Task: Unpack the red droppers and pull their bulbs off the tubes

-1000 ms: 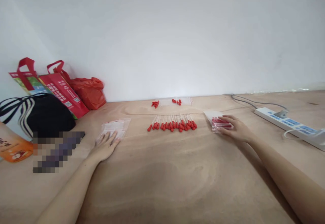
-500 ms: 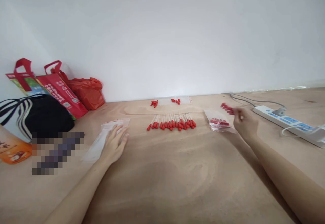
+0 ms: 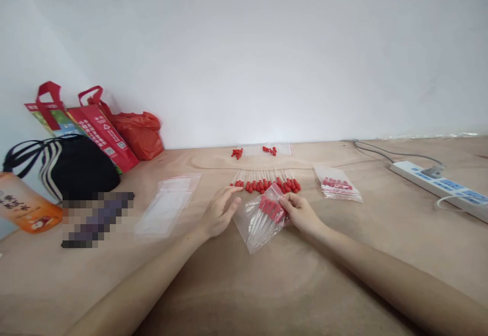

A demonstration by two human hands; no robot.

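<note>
My right hand (image 3: 301,213) pinches the top edge of a clear zip bag (image 3: 259,219) that holds several red-tipped sticks. My left hand (image 3: 220,211) lies beside the bag's left edge with fingers stretched toward it, touching or nearly touching. Just behind both hands runs a row of red-tipped sticks (image 3: 267,183) on the wooden table (image 3: 267,285). A pile of filled bags (image 3: 337,186) sits to the right of the row. A stack of empty zip bags (image 3: 168,204) lies to the left.
Two small heaps of red caps (image 3: 253,151) lie by the wall. A white power strip (image 3: 438,183) with cables runs along the right. Red shopping bags (image 3: 99,127), a black striped bag (image 3: 72,168) and an orange packet (image 3: 26,206) crowd the left corner.
My right hand left the filled-bag pile and came to the centre holding a bag with sticks. My left hand moved off the empty-bag stack toward the centre.
</note>
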